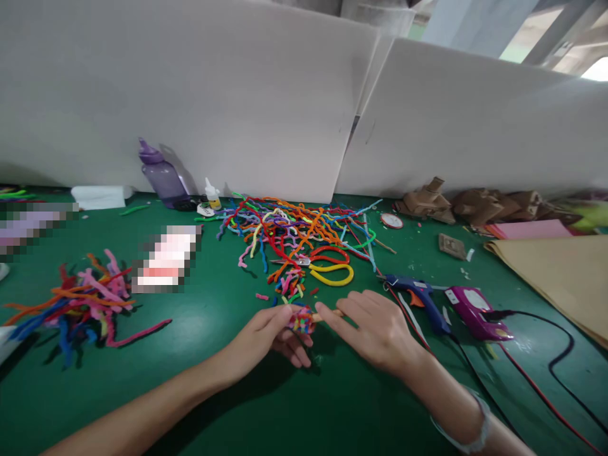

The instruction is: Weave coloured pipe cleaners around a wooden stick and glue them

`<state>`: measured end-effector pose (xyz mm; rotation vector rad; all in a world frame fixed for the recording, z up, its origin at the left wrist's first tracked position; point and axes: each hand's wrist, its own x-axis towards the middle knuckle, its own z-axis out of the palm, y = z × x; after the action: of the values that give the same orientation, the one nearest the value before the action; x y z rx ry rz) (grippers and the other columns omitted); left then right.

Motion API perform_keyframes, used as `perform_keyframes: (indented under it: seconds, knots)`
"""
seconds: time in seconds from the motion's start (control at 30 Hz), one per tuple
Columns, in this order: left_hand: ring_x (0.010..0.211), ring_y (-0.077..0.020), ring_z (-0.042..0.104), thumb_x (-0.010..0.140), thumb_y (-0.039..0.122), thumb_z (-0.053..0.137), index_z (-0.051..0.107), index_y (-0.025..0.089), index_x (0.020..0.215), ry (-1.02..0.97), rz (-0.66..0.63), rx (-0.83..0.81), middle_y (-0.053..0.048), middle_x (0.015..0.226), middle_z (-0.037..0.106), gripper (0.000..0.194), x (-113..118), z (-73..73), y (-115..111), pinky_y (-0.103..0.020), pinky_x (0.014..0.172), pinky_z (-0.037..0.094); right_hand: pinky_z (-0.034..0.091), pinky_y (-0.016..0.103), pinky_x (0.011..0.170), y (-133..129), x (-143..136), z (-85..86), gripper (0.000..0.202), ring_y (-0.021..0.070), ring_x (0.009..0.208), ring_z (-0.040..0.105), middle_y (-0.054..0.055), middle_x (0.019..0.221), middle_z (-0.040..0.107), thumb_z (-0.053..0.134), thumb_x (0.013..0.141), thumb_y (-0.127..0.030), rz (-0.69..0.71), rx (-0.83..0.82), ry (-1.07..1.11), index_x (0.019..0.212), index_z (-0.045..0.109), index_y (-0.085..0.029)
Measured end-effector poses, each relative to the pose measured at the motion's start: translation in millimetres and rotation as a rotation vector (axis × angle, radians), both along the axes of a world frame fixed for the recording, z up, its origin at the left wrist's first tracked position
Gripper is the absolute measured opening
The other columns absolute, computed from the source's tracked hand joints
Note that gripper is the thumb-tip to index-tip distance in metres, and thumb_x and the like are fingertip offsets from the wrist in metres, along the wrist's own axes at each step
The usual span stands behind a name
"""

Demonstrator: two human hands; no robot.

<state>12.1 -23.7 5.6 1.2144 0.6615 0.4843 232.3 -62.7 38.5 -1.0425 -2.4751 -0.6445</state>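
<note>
Left hand [280, 332] gripping fuzzy multicolored bundle [302, 319]; right hand [368, 323] pinching thin tan stick [327, 315].

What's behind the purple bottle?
A white board stands behind the purple bottle, with the bottle's shadow on it. The bottle covers the part of the green table right behind it, so I can't tell whether anything small lies there.

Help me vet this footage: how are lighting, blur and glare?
Head view: washed-out opening at upper right; faint glare on green table, right; purple bottle casting a shadow on white board; two pixelated patches at left; multicoloured piece slightly soft.
</note>
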Motion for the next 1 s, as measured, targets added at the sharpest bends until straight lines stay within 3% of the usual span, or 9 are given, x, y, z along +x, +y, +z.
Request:
perform_keyframes:
  seconds: [0.07, 0.17, 0.3, 0.4, 0.7, 0.8, 0.9, 1.0]
  knots:
    - [0.065, -0.0187, 0.068, 0.09, 0.049, 0.046, 0.06, 0.012, 0.099, -0.038, 0.01, -0.115, -0.008, 0.079, 0.067, 0.04, 2, 0.7, 1, -0.031, 0.061, 0.056, 0.027, 0.03, 0.055, -1, -1, -0.7, 0.022, 0.0127, 0.062, 0.048, 0.001, 0.066, 0.057, 0.051, 0.09, -0.011, 0.005, 0.035, -0.026, 0.11, 0.06, -0.014]
    - [0.062, -0.0158, 0.066, 0.085, 0.039, 0.058, 0.06, 0.015, 0.105, -0.043, 0.057, -0.062, -0.003, 0.075, 0.065, 0.032, 2, 0.9, 1, -0.028, 0.059, 0.055, 0.027, 0.03, 0.054, 1, 0, -5.1, 0.023, 0.0124, 0.059, 0.045, 0.0, 0.065, 0.056, 0.049, 0.091, -0.011, -0.007, -0.005, -0.01, 0.11, 0.06, -0.016]
    - [0.072, -0.0159, 0.065, 0.083, 0.033, 0.062, 0.065, 0.014, 0.103, -0.01, 0.085, 0.079, -0.005, 0.086, 0.065, 0.028, 1, 2.0, 2, -0.027, 0.062, 0.055, 0.025, 0.029, 0.052, 2, 0, -12.1, 0.023, 0.0114, 0.055, 0.041, -0.001, 0.064, 0.054, 0.051, 0.089, -0.014, -0.012, -0.108, 0.043, 0.109, 0.061, -0.019]
    - [0.081, -0.0179, 0.063, 0.083, 0.03, 0.062, 0.068, 0.014, 0.099, -0.022, 0.102, 0.129, -0.007, 0.093, 0.064, 0.024, 1, 5.0, 1, -0.029, 0.064, 0.056, 0.024, 0.029, 0.051, 0, -3, -12.1, 0.022, 0.0113, 0.053, 0.041, -0.002, 0.061, 0.052, 0.052, 0.09, -0.017, -0.027, -0.089, 0.077, 0.109, 0.062, -0.019]
    - [0.083, -0.0197, 0.065, 0.083, 0.027, 0.063, 0.066, 0.014, 0.106, -0.102, 0.132, -0.001, -0.008, 0.093, 0.068, 0.027, 2, 5.3, -2, -0.033, 0.067, 0.058, 0.025, 0.027, 0.049, -7, -13, -5.5, 0.02, 0.0106, 0.049, 0.041, -0.001, 0.058, 0.05, 0.048, 0.093, -0.023, -0.05, -0.119, 0.204, 0.102, 0.065, -0.016]
    - [0.08, -0.0187, 0.065, 0.081, 0.027, 0.065, 0.066, 0.017, 0.104, -0.015, 0.176, 0.131, -0.007, 0.098, 0.067, 0.026, 0, 1.2, 1, -0.032, 0.069, 0.058, 0.026, 0.027, 0.05, -4, -10, -6.8, 0.022, 0.0114, 0.052, 0.046, -0.001, 0.061, 0.053, 0.047, 0.094, -0.026, -0.095, -0.239, 0.178, 0.105, 0.064, -0.019]
    - [0.089, -0.0194, 0.065, 0.078, 0.027, 0.067, 0.067, 0.022, 0.106, 0.134, 0.245, 0.408, -0.006, 0.105, 0.066, 0.028, -2, -1.3, 3, -0.031, 0.076, 0.057, 0.031, 0.026, 0.054, -1, -5, -8.9, 0.022, 0.0118, 0.059, 0.054, 0.0, 0.069, 0.059, 0.046, 0.095, -0.029, -0.115, -0.41, 0.204, 0.106, 0.063, -0.021]
    - [0.096, -0.0197, 0.064, 0.077, 0.026, 0.068, 0.067, 0.026, 0.11, 0.245, 0.257, 0.642, -0.004, 0.107, 0.068, 0.033, -3, -2.3, 2, -0.029, 0.08, 0.055, 0.032, 0.027, 0.056, 0, -2, -10.7, 0.022, 0.0126, 0.061, 0.057, 0.0, 0.072, 0.06, 0.046, 0.095, -0.03, -0.104, -0.439, 0.203, 0.107, 0.062, -0.022]
